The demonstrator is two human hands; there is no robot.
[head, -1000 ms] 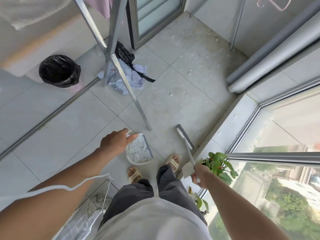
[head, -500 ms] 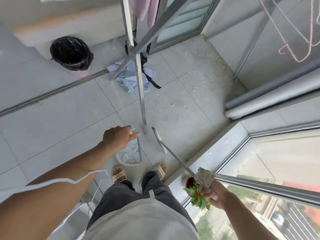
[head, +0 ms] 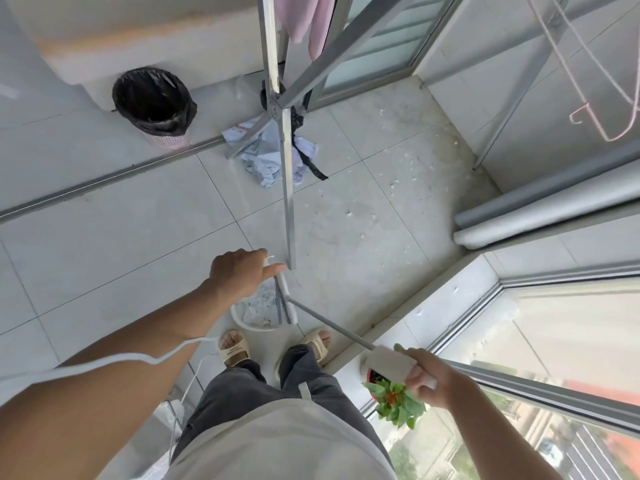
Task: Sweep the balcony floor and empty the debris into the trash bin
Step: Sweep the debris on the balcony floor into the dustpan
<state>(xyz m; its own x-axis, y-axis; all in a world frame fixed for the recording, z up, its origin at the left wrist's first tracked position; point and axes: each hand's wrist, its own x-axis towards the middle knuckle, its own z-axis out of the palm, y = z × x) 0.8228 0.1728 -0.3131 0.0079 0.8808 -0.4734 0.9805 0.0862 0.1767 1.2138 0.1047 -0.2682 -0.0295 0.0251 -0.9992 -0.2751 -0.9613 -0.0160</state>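
Observation:
My left hand (head: 240,273) grips the top of the white dustpan's handle. The dustpan (head: 258,311) stands on the tiles just ahead of my feet, with white paper scraps in it. My right hand (head: 427,377) holds the grip of a long thin broom (head: 325,320). Its flat head (head: 287,299) lies against the dustpan's open edge. Small white scraps (head: 394,183) are scattered over the far tiles. The trash bin (head: 154,103), pink with a black liner, stands at the far left by the wall.
A metal drying rack's legs (head: 288,188) come down right before the dustpan. Crumpled papers and a black cloth (head: 268,157) lie at the rack's base. A potted plant (head: 396,400) sits on the window ledge under my right hand. A rolled grey mat (head: 540,211) lies along the right wall.
The broom head swung left from the floor by the ledge to the dustpan's mouth. My right hand pulled back and lower. The view tilted up, bringing bin and rack closer to centre.

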